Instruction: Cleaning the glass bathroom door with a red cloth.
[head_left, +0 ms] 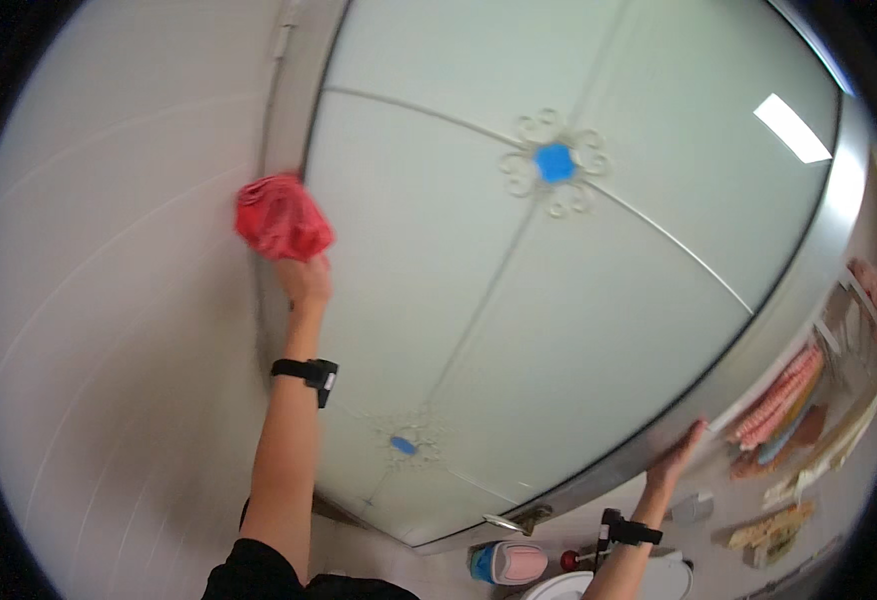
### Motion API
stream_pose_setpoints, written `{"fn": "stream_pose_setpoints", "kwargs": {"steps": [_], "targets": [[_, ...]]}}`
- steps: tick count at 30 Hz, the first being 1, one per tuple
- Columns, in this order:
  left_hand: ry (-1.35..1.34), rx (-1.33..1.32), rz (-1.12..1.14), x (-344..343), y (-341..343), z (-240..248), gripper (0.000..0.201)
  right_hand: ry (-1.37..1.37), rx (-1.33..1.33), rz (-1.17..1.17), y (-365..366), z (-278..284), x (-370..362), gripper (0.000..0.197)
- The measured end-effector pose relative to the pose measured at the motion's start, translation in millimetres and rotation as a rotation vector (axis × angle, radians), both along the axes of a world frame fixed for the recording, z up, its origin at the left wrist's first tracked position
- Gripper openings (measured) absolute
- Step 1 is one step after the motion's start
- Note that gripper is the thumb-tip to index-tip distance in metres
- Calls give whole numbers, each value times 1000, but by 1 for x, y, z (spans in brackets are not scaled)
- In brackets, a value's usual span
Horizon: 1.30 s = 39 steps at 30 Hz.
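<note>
A crumpled red cloth [285, 218] is bunched in my left hand [307, 278], pressed against the metal frame [287, 130] on the hinge side of a glass door. The cloth covers most of that hand's fingers. The door's frosted glass pane [439, 260] carries pale crossing lines and scroll ornaments with blue centres. My right hand [673, 460] rests at the door's opposite metal edge [639, 440], its fingers stretched out and no object visible in it. A black band sits on each forearm.
A door handle [519, 521] juts out low on the door. Below it stand a pink and blue bin [509, 563] and a white toilet [559, 587]. Towels [779, 400] hang at the right. A pale tiled wall [119, 250] fills the left side.
</note>
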State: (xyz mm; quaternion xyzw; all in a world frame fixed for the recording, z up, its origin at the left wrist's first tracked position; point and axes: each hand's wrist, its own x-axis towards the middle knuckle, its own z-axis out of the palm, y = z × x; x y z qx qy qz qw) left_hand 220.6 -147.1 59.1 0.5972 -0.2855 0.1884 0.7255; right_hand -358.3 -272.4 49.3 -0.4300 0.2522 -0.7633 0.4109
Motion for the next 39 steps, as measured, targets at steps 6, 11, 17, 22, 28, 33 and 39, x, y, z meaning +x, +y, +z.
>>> {"fn": "stream_pose_setpoints", "kwargs": {"steps": [6,11,17,22,28,33,39], "targets": [[-96,-235,151,-15,-30,0,12,121,0,109,10,-3,4,73],[195,-233,-358,-136,-36,10,37,221,-80,209,23,11,10,54],[-634,-143,-131,-327,-40,33,49,272,-130,85,19,18,17,45],[-900,150,-372,-414,-34,27,48,291,-169,211,12,15,13,47],[-1254,262,-234,-386,-35,18,50,345,-192,201,21,25,8,46],[-1460,320,-183,-342,-29,22,33,410,-205,79,11,22,7,46],[-1391,428,-176,-277,-17,20,30,428,-145,50,-15,8,4,47]]}}
